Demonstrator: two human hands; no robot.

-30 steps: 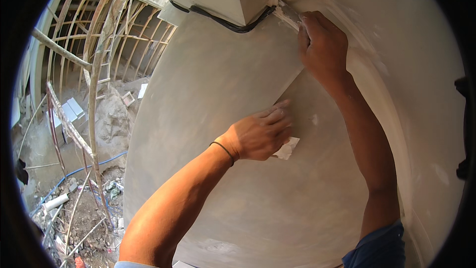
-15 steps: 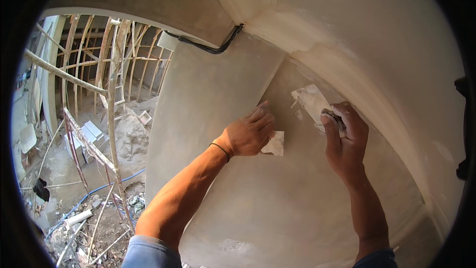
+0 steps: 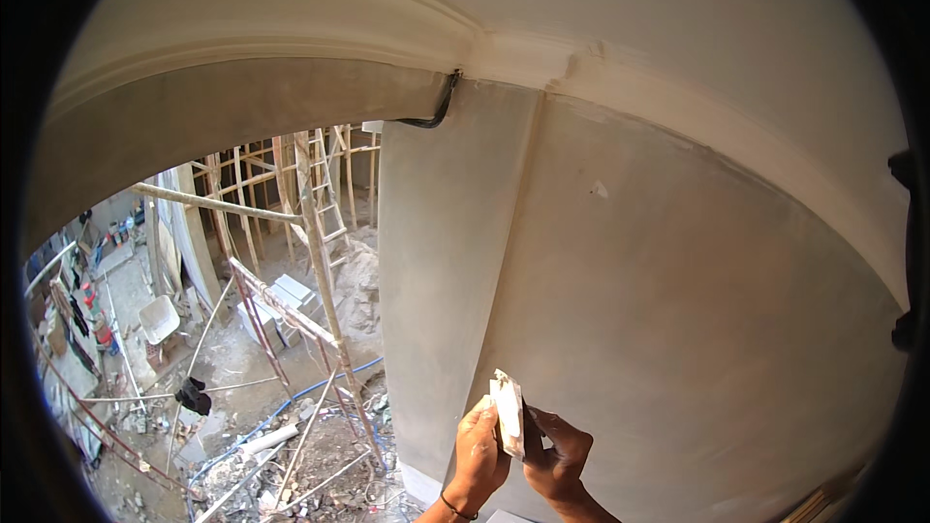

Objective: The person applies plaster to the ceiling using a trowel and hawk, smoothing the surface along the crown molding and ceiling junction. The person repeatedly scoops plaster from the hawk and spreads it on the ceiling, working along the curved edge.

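My two hands are close together at the lower middle, in front of the grey wall. My left hand (image 3: 479, 450) is closed around a flat putty scraper, seen nearly edge-on with thick white putty (image 3: 508, 416) on its face. Just to the right, my right hand (image 3: 559, 450) is closed on a second scraper, which shows only as a dark, thin edge (image 3: 526, 426) against the putty. The two blades are pressed together or nearly so; their overlap hides which one carries most of the putty. A small white putty spot (image 3: 600, 191) marks the grey wall (image 3: 668, 310) above.
A cream moulded cornice (image 3: 678, 111) curves over the wall, with a black cable (image 3: 436, 116) at the corner. Left of the wall edge, scaffold poles (image 3: 315, 223) rise from a lower ground with rubble (image 3: 232, 475), white blocks (image 3: 281, 305) and a blue hose (image 3: 291, 405).
Both hands have come down off the wall and together, bringing the scrapers against each other. The view has shifted, showing more of the ground at left.
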